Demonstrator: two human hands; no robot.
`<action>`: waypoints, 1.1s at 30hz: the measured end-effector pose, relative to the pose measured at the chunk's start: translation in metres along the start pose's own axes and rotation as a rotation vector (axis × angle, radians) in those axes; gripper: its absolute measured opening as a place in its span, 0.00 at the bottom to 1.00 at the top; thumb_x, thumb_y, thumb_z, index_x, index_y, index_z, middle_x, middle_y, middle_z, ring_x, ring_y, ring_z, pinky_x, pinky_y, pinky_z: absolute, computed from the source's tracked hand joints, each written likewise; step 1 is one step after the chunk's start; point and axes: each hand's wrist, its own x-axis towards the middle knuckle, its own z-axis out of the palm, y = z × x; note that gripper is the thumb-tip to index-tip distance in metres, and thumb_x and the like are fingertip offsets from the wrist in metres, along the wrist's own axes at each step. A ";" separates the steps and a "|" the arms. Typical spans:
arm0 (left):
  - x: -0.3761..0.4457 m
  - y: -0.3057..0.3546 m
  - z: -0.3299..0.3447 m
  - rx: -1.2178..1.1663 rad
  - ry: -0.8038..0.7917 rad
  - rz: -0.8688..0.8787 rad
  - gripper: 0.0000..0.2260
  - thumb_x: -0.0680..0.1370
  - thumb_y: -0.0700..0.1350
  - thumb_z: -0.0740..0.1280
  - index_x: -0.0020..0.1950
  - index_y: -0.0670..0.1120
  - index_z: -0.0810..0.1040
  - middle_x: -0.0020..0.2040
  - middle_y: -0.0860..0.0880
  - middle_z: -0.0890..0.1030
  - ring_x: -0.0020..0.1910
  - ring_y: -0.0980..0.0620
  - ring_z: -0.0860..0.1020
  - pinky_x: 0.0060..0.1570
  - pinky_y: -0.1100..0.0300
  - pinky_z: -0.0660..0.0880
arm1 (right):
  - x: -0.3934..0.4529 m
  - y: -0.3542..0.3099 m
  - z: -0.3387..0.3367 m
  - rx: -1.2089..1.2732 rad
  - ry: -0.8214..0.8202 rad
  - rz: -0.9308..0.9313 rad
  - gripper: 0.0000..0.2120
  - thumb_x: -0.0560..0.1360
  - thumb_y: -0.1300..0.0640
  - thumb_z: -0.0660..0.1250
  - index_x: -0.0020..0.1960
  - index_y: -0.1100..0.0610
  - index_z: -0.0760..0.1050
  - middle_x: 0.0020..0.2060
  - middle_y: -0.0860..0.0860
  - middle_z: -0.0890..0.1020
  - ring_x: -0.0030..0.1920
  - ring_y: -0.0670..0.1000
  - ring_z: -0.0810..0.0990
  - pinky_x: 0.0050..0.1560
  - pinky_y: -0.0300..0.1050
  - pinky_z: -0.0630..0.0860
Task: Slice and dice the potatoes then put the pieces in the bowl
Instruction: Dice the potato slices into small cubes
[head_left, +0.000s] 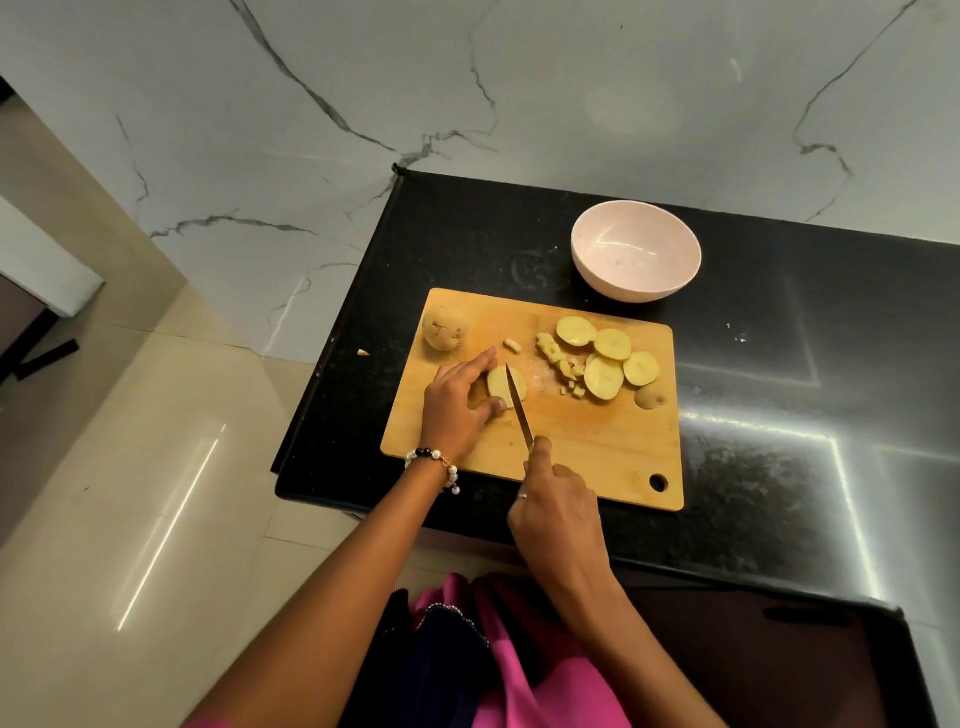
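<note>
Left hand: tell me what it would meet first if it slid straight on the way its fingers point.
Probably the stray potato piece just beyond the left hand, though the line might miss it.

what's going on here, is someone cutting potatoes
Yes. A person is dicing potatoes on a wooden cutting board. The left hand holds a potato slice while the right hand cuts it with a knife. More slices and diced pieces lie on the right, a whole potato at back left. The pink bowl is empty.
</note>
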 end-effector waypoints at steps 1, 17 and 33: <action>0.000 -0.001 -0.001 0.002 -0.003 0.000 0.30 0.68 0.41 0.75 0.69 0.47 0.71 0.59 0.52 0.79 0.57 0.53 0.72 0.56 0.71 0.63 | 0.007 -0.001 0.000 0.000 0.000 0.001 0.26 0.78 0.61 0.52 0.75 0.60 0.52 0.50 0.59 0.77 0.46 0.59 0.77 0.38 0.47 0.67; 0.001 -0.002 0.003 -0.060 0.072 -0.033 0.28 0.67 0.36 0.75 0.67 0.46 0.74 0.52 0.49 0.83 0.56 0.54 0.76 0.54 0.81 0.62 | 0.044 -0.019 0.013 -0.083 0.014 -0.082 0.24 0.76 0.68 0.54 0.71 0.70 0.59 0.42 0.64 0.79 0.38 0.62 0.78 0.33 0.46 0.63; -0.001 -0.007 -0.002 -0.070 0.083 -0.033 0.29 0.70 0.34 0.72 0.70 0.45 0.70 0.55 0.51 0.82 0.58 0.55 0.76 0.56 0.80 0.62 | 0.021 -0.010 -0.003 0.023 -0.053 -0.014 0.26 0.77 0.63 0.54 0.74 0.62 0.54 0.45 0.60 0.78 0.43 0.60 0.77 0.36 0.47 0.66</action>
